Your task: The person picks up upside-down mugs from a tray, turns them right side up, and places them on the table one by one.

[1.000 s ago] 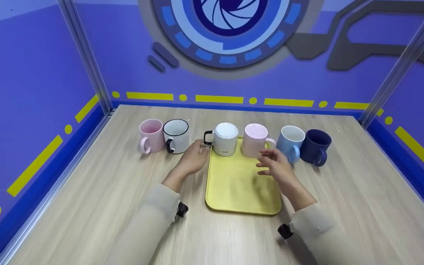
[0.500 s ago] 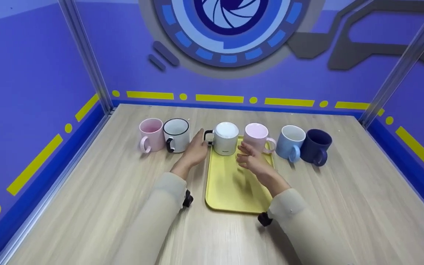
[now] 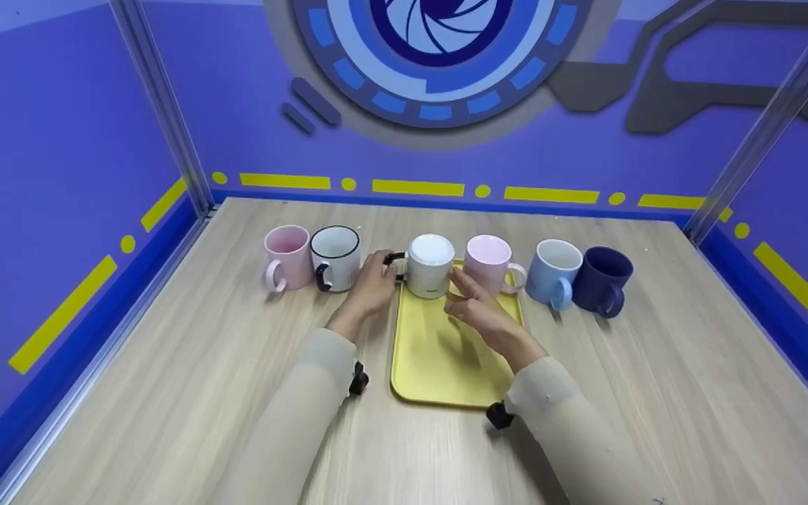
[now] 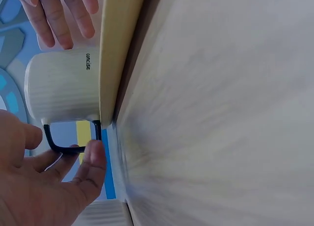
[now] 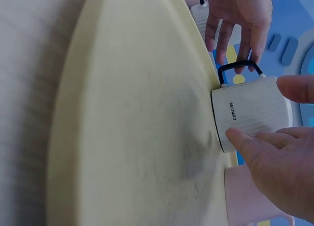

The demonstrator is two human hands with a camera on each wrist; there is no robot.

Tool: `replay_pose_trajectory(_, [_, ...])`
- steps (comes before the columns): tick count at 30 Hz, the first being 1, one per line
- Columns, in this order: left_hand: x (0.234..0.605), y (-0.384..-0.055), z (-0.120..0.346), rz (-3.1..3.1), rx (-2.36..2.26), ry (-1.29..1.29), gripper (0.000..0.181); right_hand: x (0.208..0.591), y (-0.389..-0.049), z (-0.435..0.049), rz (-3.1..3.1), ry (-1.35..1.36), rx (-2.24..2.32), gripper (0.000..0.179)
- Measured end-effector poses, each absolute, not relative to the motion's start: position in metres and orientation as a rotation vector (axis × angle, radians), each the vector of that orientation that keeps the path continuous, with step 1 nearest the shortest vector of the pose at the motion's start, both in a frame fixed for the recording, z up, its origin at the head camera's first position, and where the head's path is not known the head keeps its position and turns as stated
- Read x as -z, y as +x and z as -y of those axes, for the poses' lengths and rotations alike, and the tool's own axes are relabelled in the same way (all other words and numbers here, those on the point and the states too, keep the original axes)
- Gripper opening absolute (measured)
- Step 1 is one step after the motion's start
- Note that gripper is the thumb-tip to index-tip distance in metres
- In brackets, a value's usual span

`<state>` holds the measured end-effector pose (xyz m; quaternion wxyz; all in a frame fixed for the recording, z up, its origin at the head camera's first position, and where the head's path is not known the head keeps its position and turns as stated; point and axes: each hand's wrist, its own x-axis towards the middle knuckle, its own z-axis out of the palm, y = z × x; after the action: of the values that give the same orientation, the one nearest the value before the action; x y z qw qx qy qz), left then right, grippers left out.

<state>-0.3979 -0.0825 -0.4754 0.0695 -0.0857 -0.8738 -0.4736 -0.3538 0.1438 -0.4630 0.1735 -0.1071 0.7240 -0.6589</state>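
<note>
An upside-down white mug [image 3: 430, 270] with a black handle and black rim stands at the back of a yellow tray [image 3: 446, 365]. At its handle [image 4: 64, 148] is my left hand [image 3: 370, 287], fingertips right at the bar and thumb apart from it. On the other side my right hand [image 3: 482, 315] reaches in with extended fingers, the fingertips close against the mug's wall in the right wrist view. Behind those fingers stands a pale pink mug [image 3: 486, 263], its handle turned right and its lower front partly covered.
Left of the tray stand a pink mug [image 3: 287, 256] and a white mug with a black rim [image 3: 336, 256]. To its right are a light blue mug [image 3: 551, 273] and a dark blue mug [image 3: 602, 280]. Purple-blue wall panels [image 3: 236, 105] border the wooden table [image 3: 179, 393].
My right hand has swung left from beside the pale pink mug to the white mug's right side. My left hand has come up to the black handle, which has turned slightly.
</note>
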Motion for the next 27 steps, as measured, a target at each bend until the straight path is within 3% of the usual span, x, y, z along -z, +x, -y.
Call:
replay_pose_trajectory(4, [0.473, -0.397, 0.081, 2.646, 1.411, -0.229, 0.027, 0.465, -0.355, -0.144, -2.058, -0.308, 1.858, 0.088])
replay_pose_trajectory(27, [0.466, -0.379, 0.079, 2.636, 1.743, -0.384, 0.027, 0.457, -0.337, -0.151, -2.042, -0.279, 1.856, 0.083])
